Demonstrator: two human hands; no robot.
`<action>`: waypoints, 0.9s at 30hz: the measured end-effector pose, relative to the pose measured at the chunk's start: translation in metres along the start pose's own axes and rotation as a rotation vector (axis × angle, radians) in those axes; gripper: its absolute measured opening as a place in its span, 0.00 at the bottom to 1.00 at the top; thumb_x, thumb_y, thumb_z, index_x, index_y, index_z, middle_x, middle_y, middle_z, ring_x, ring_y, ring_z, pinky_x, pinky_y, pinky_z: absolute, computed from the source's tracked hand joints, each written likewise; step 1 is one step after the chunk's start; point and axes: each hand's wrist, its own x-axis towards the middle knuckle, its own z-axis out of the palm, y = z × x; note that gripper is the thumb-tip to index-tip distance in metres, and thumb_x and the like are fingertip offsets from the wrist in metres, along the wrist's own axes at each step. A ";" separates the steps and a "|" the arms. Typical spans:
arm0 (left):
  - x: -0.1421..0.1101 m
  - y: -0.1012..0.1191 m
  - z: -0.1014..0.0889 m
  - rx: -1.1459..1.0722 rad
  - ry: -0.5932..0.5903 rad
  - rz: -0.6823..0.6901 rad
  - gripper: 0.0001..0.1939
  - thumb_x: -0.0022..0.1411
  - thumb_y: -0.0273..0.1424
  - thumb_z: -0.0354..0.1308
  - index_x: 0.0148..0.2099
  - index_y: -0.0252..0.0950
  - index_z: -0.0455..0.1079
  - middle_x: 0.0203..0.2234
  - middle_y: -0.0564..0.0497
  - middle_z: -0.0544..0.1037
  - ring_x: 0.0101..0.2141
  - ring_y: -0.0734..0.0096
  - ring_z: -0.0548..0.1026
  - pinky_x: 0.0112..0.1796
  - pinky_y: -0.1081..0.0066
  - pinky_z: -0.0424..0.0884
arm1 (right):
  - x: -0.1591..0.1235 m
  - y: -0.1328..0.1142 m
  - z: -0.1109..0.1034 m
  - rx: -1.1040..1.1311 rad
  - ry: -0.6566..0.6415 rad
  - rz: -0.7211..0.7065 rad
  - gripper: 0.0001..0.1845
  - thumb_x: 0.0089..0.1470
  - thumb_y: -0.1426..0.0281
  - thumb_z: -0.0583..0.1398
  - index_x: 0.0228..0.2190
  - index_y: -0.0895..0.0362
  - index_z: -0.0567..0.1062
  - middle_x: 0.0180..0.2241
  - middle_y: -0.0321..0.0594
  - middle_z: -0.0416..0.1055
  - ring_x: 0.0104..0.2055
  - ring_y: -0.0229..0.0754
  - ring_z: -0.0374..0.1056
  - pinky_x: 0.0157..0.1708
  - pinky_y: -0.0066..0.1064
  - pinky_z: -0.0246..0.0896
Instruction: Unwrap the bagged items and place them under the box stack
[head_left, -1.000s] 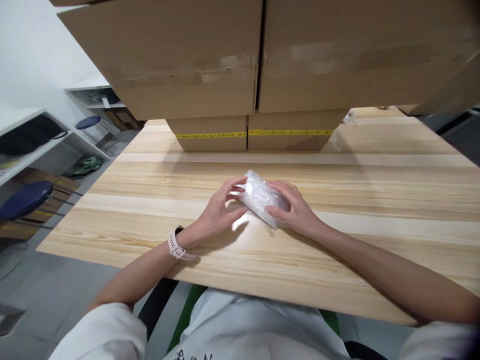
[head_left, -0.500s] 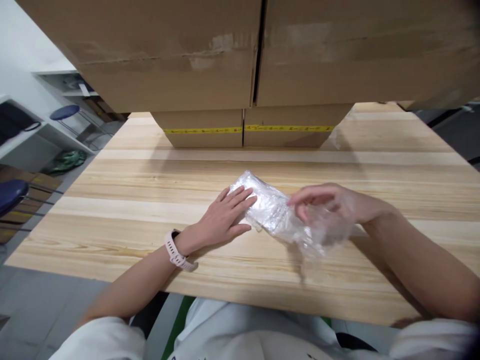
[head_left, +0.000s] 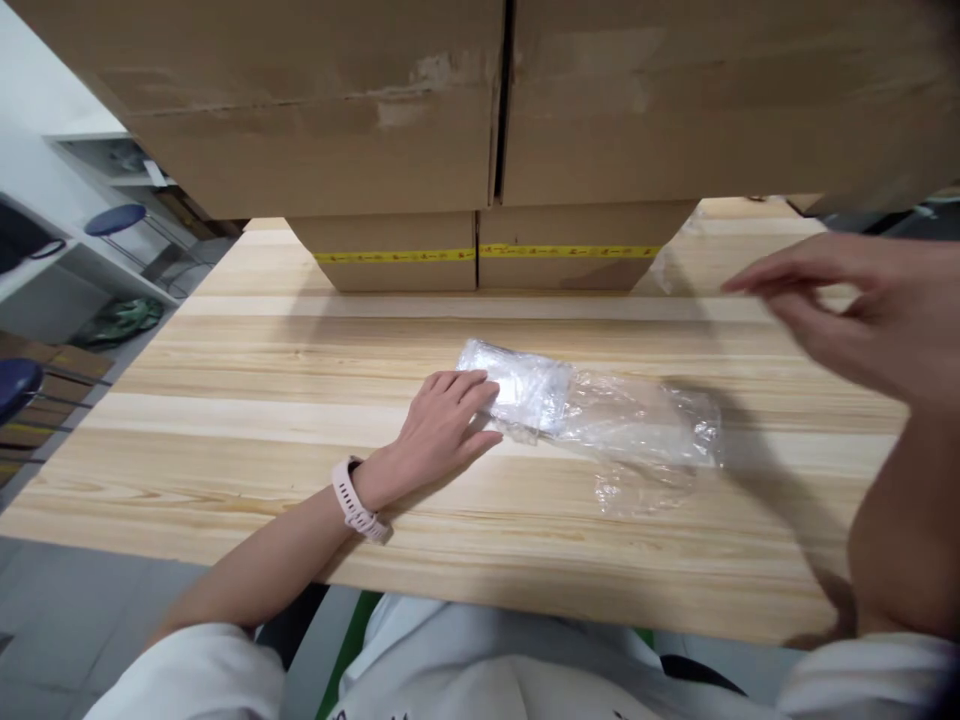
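A flat bundle of clear plastic film (head_left: 551, 390) lies on the wooden table in front of me. Its left part is folded thick and shiny, while a thin, crumpled tail spreads to the right. My left hand (head_left: 450, 410), with a pale watch band (head_left: 356, 505) on its wrist, rests flat with fingers spread on the bundle's left end. Raised above the table's right side, my right hand (head_left: 847, 300) is apart from the film. Its thumb and fingers are drawn together in a pinch, and nothing shows between them.
Large cardboard boxes (head_left: 315, 120) are stacked across the table's far side; the upper ones overhang lower boxes with yellow tape (head_left: 570, 252). A scrap of clear film (head_left: 664, 270) is beside the lower right box. Blue stools (head_left: 116, 220) and shelves stand at left, beyond the table's edge.
My right hand has let go of the film's right end and moved up and to the right. The film tail now lies spread on the table. My left hand stays on the bundle.
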 end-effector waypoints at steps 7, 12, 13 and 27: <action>0.011 -0.002 0.005 -0.108 0.115 0.091 0.09 0.69 0.34 0.61 0.50 0.40 0.75 0.53 0.43 0.80 0.53 0.51 0.74 0.53 0.52 0.67 | 0.009 -0.033 0.126 -0.088 -0.450 -0.086 0.32 0.63 0.54 0.62 0.66 0.44 0.67 0.66 0.40 0.67 0.66 0.60 0.64 0.64 0.58 0.62; 0.009 -0.010 -0.008 -0.509 0.311 -0.150 0.05 0.68 0.33 0.62 0.37 0.40 0.74 0.35 0.49 0.83 0.39 0.63 0.79 0.45 0.58 0.72 | -0.008 -0.020 0.171 -0.153 -0.350 -0.042 0.52 0.61 0.53 0.65 0.74 0.43 0.44 0.75 0.45 0.48 0.74 0.61 0.51 0.68 0.59 0.54; 0.007 -0.013 -0.012 -0.622 0.377 -0.256 0.04 0.67 0.33 0.63 0.38 0.40 0.74 0.34 0.50 0.82 0.37 0.64 0.79 0.42 0.61 0.73 | -0.011 -0.017 0.177 -0.185 -0.348 -0.057 0.48 0.63 0.55 0.64 0.74 0.44 0.46 0.75 0.46 0.49 0.74 0.61 0.49 0.69 0.60 0.52; -0.007 -0.086 -0.071 -1.177 0.651 -1.018 0.11 0.43 0.22 0.73 0.29 0.31 0.74 0.20 0.56 0.73 0.18 0.84 0.66 0.18 0.83 0.61 | -0.015 0.000 0.175 -0.197 -0.393 -0.161 0.27 0.71 0.56 0.53 0.68 0.41 0.64 0.73 0.39 0.54 0.74 0.53 0.52 0.69 0.60 0.52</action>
